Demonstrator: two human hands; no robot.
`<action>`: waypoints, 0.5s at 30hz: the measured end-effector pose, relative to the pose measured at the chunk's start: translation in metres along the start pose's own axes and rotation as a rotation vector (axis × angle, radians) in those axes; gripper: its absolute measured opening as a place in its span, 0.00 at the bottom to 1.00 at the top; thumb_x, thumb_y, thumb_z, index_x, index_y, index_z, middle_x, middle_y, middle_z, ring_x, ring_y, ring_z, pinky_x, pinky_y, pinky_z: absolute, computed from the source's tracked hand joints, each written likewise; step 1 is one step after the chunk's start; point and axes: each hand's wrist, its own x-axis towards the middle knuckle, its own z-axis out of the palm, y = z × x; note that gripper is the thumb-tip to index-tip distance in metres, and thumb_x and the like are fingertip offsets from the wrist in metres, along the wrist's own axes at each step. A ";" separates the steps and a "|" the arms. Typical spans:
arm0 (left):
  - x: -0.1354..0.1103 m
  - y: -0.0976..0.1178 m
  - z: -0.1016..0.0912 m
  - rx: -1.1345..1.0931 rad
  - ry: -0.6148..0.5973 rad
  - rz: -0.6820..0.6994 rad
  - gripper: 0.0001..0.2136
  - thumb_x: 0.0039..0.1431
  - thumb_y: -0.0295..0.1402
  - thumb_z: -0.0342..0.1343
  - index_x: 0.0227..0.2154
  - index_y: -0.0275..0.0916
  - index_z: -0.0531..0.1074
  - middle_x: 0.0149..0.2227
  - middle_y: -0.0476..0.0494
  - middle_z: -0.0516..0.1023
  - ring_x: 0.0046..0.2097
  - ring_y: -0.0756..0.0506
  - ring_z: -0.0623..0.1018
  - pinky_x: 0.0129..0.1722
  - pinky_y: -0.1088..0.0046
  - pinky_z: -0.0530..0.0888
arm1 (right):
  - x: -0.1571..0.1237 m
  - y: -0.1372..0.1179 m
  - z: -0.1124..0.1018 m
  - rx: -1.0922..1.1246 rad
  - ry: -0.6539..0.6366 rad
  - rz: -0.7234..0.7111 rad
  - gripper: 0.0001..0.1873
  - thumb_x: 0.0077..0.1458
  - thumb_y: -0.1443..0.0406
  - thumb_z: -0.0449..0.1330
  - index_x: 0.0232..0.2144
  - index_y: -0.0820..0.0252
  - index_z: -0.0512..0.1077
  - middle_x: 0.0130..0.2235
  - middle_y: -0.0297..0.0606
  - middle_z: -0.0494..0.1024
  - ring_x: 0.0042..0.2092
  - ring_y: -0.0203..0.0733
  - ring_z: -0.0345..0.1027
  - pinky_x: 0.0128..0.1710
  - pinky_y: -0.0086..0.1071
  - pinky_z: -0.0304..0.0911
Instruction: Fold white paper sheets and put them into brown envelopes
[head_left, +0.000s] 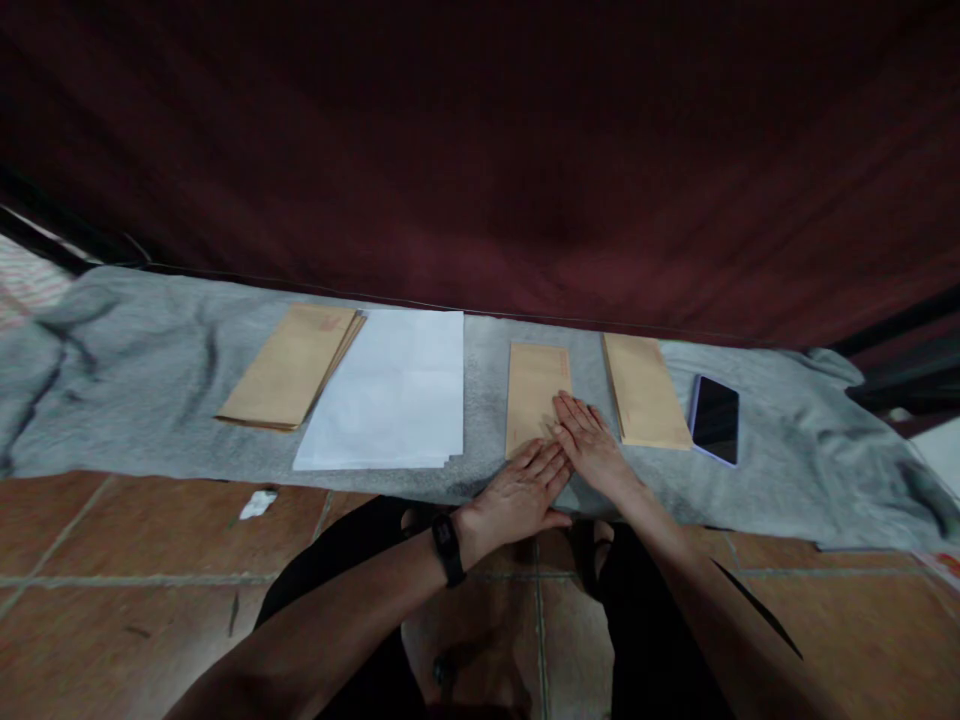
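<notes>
A brown paper envelope [538,385] lies flat on the grey cloth, its near end partly covered by my hands. My left hand [523,495] rests with fingers stretched over the envelope's near edge. My right hand [589,440] lies flat on its lower right part, fingers extended, touching my left fingertips. Just right of it is a small stack of similar envelopes [646,390]. Off to the left, a stack of white paper sheets [397,390] is partly overlapped by a thicker stack of brown envelopes [296,360].
A phone [716,420] in a purple case lies right of the envelopes. Everything rests on a long surface draped in grey cloth [150,370]. A dark red curtain [480,200] hangs behind it. On the tiled floor lies a crumpled white scrap [258,503].
</notes>
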 end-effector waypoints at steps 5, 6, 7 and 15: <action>-0.007 -0.007 -0.002 0.002 0.003 0.027 0.36 0.68 0.55 0.42 0.67 0.29 0.56 0.69 0.31 0.58 0.71 0.40 0.56 0.71 0.59 0.48 | -0.012 -0.003 0.001 -0.060 0.001 0.002 0.31 0.72 0.56 0.35 0.71 0.63 0.48 0.72 0.43 0.52 0.72 0.46 0.43 0.70 0.48 0.43; -0.008 -0.008 -0.004 0.000 0.001 0.029 0.37 0.68 0.55 0.42 0.67 0.29 0.55 0.69 0.30 0.58 0.71 0.40 0.56 0.71 0.59 0.49 | -0.015 -0.003 0.001 -0.069 0.004 0.001 0.31 0.72 0.56 0.35 0.71 0.63 0.48 0.72 0.43 0.52 0.72 0.47 0.43 0.69 0.48 0.43; -0.008 -0.008 -0.005 -0.003 -0.001 0.031 0.37 0.68 0.55 0.43 0.67 0.28 0.55 0.69 0.30 0.57 0.71 0.40 0.56 0.71 0.59 0.49 | -0.017 -0.004 0.001 -0.077 0.009 0.000 0.31 0.72 0.57 0.35 0.71 0.62 0.48 0.72 0.42 0.52 0.72 0.46 0.43 0.69 0.48 0.43; -0.011 -0.016 -0.008 -0.080 -0.039 0.032 0.34 0.69 0.52 0.43 0.68 0.30 0.53 0.70 0.31 0.56 0.71 0.41 0.56 0.70 0.62 0.49 | -0.035 -0.002 0.006 -0.148 0.083 -0.009 0.31 0.72 0.59 0.41 0.72 0.58 0.43 0.71 0.42 0.53 0.71 0.48 0.47 0.68 0.50 0.47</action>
